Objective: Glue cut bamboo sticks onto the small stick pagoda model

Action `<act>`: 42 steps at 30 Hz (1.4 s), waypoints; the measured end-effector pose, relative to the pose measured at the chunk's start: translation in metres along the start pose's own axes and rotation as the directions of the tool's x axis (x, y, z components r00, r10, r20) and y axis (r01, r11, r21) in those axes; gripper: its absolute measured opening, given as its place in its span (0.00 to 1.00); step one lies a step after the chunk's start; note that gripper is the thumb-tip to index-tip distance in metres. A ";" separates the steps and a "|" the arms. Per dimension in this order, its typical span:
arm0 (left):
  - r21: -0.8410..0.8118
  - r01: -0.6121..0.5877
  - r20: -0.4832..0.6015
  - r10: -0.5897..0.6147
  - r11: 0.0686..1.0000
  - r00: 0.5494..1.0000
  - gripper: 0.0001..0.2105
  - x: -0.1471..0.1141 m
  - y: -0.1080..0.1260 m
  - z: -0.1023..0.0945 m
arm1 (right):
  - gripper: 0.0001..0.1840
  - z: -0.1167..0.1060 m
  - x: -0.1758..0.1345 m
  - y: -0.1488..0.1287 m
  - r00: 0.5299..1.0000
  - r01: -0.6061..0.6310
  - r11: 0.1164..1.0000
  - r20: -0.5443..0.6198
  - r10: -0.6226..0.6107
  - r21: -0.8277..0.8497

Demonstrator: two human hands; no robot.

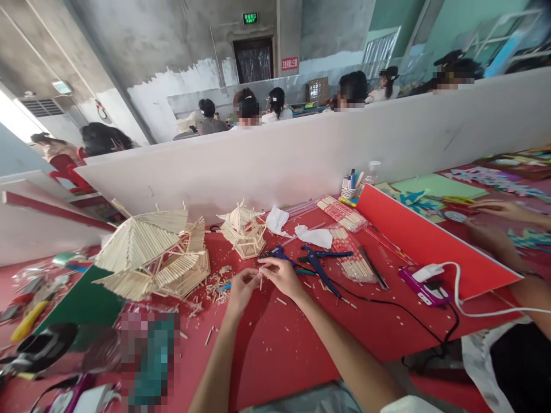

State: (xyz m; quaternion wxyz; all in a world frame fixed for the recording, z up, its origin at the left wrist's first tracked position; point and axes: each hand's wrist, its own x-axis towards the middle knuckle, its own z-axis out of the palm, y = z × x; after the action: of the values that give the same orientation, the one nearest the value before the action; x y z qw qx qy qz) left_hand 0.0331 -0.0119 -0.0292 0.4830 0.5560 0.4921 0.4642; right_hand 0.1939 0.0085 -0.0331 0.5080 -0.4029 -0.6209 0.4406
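My left hand and my right hand meet fingertip to fingertip low above the red table. Pinched between them is a short wooden stick, its lower end pointing down. Just behind the hands stands a small pavilion model made of sticks. A larger stick pavilion model with a wide ribbed roof stands to the left. A blue glue gun lies right behind my right hand, and blue-handled cutters lie to its right. Cut stick bits are scattered left of my left hand.
Bagged chopsticks and crumpled white tissues lie at the back right. A red board separates off a co-worker's hands. Beside it sits a purple power strip with cables. A white partition runs behind the table.
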 end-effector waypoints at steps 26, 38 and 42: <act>0.021 -0.026 0.015 0.026 0.999 1.000 0.20 0.002 -0.005 -0.002 | 0.19 -0.007 0.003 0.025 0.994 -0.086 0.991 0.077 0.078 0.104; 0.096 -0.119 0.042 0.116 0.988 0.992 0.16 0.001 -0.005 0.001 | 0.19 -0.009 0.003 0.025 0.991 -0.087 0.989 0.109 0.074 0.122; 0.104 -0.130 0.036 0.127 0.986 0.991 0.16 0.004 -0.009 0.001 | 0.15 -0.010 0.003 0.023 0.992 -0.059 0.995 0.113 0.049 0.084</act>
State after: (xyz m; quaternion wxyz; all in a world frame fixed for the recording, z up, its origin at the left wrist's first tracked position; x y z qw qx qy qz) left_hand 0.0331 -0.0079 -0.0381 0.4288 0.6182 0.4721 0.4595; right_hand 0.2049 0.0191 -0.0529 0.4777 -0.3721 -0.6172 0.5024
